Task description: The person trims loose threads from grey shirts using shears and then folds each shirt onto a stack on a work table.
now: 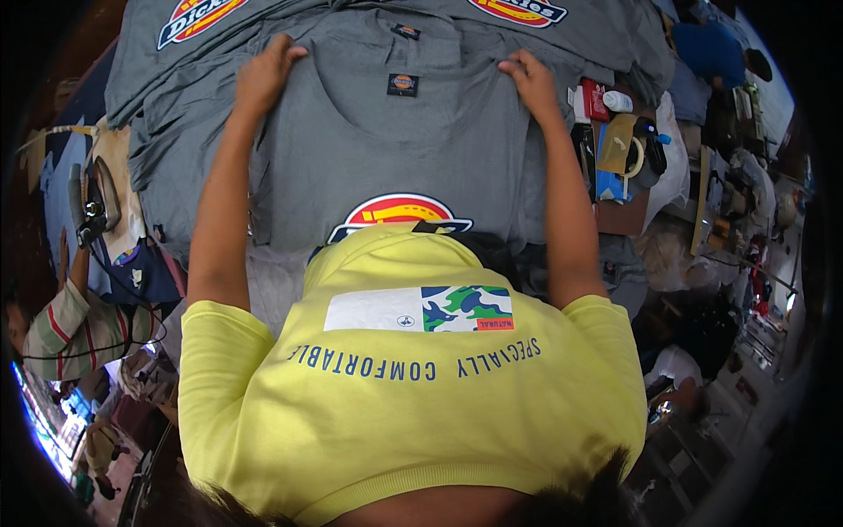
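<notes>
A grey T-shirt (307,176) lies spread out in front of me, its round neckline toward the far side. A dark neck label (402,84) shows inside the collar, and part of a red, yellow and blue printed logo (399,211) shows at its near part. My left hand (266,77) pinches the shirt's left shoulder, fingers closed. On the opposite shoulder my right hand (532,86) holds the cloth between thumb and fingers. The shirt's near end is hidden by my body.
More grey shirts (606,39) with similar logos lie piled beneath and beyond. At the right are a red box (593,99), a white bottle (617,102), a tape roll (634,158) and a plastic bag (672,162). On the left, a person in a striped shirt (66,329) is beside a clothes iron (101,198).
</notes>
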A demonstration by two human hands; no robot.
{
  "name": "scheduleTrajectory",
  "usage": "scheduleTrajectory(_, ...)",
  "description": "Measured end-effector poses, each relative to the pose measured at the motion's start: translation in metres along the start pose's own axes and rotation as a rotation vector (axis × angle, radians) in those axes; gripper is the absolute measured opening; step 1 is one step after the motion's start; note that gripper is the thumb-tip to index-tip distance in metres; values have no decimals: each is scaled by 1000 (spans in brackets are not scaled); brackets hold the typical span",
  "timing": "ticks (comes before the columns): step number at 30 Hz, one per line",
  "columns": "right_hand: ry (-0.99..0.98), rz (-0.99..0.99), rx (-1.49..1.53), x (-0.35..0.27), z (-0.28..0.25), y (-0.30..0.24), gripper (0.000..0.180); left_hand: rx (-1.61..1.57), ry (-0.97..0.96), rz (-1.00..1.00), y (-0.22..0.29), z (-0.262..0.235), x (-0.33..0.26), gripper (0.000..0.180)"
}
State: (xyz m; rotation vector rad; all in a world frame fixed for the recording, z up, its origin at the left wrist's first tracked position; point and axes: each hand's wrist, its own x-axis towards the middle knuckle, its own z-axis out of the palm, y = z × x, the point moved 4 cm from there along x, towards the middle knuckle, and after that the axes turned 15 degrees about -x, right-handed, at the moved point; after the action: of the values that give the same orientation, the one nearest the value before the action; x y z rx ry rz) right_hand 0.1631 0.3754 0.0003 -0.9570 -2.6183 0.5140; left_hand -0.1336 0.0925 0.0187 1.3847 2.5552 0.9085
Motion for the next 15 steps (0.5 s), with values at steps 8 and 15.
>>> scheduleTrajectory(8, -1, -31, -373, 15, 8, -13, 35, 209, -24, 156, -31, 19, 19, 35)
scheduleTrajectory(15, -4, 14, -314, 16, 5, -6, 34, 98, -10, 102, -33, 17, 21, 40)
